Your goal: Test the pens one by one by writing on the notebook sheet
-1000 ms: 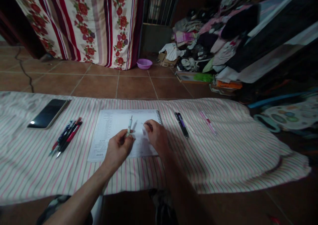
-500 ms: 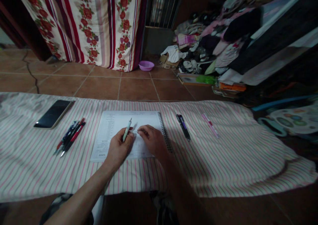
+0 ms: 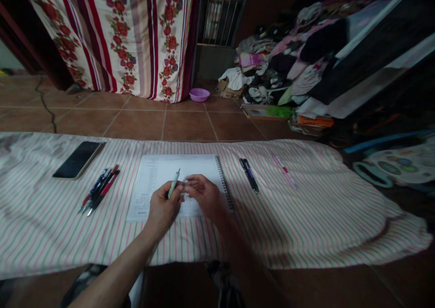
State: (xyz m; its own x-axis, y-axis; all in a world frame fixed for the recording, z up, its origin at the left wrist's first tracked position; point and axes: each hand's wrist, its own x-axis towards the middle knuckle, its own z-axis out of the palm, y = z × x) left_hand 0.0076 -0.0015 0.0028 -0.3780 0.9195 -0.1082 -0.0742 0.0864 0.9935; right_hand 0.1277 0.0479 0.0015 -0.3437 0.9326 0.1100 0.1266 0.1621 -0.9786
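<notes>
My left hand [image 3: 163, 204] grips a pale green pen [image 3: 173, 183], holding it tilted with its pointed end up. My right hand [image 3: 204, 193] meets the left one at the fingertips, its thumb and fingers drawn together. Whatever small thing is between those fingertips is blurred and partly hidden. Both hands are over a spiral notebook [image 3: 200, 163], whose page is mostly white with a printed column at the left and a coil binding along the right side.
A striped cloth [image 3: 306, 226] covers the low table. Left of the notebook lie several pens [image 3: 100, 189] and a phone [image 3: 78, 159]. To its right are dark pens [image 3: 249, 175] and a pink pen [image 3: 285, 173]. Beyond, a purple basin [image 3: 199, 95] sits on the tiled floor.
My right hand has moved left, so its fingertips now meet those of my left hand. The left hand still holds the pen. The whole view has shifted slightly.
</notes>
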